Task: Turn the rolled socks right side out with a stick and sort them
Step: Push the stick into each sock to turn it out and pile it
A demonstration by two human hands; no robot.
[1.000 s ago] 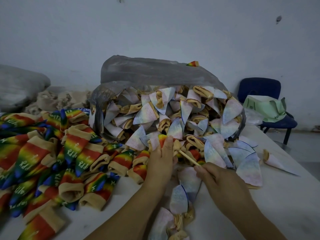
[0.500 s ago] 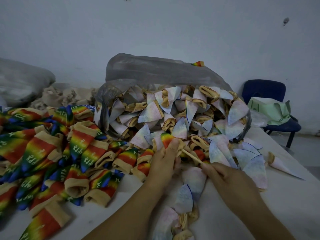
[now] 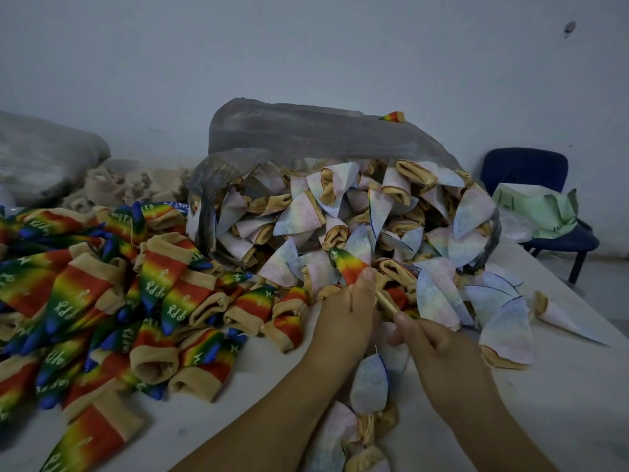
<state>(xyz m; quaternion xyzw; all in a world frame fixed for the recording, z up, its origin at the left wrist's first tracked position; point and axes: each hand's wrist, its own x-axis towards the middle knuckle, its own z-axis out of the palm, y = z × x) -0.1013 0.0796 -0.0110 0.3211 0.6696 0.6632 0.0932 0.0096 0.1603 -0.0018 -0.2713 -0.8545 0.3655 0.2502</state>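
- My left hand [image 3: 343, 311] grips the sock [image 3: 349, 265], fingers curled round its lower part, thumb tip on the red band.
- Sock's long axis slants up and to the left. Its rainbow tip points away from me toward the plastic bag [image 3: 306, 131] and sticks out just above the thumb.
- Stick [image 3: 386, 301]: thin and pale, long axis from lower right to upper left. The far end disappears into the sock behind my left thumb.
- My right hand [image 3: 439, 352] pinches the stick's near end, fingers curled. It sits just below and right of the left hand, with a short bare length of stick between them.
- The rainbow socks [image 3: 102, 301] are heaped on the worktop [image 3: 561, 403] to the left of my left hand.
- The pale rolled socks [image 3: 340, 216] spill from the bag's mouth, right behind both hands. A few lie loose under my forearms and off to the right.
- Blue chair [image 3: 531, 172] at far right, beyond the worktop, green paper item [image 3: 537, 209] on its seat.
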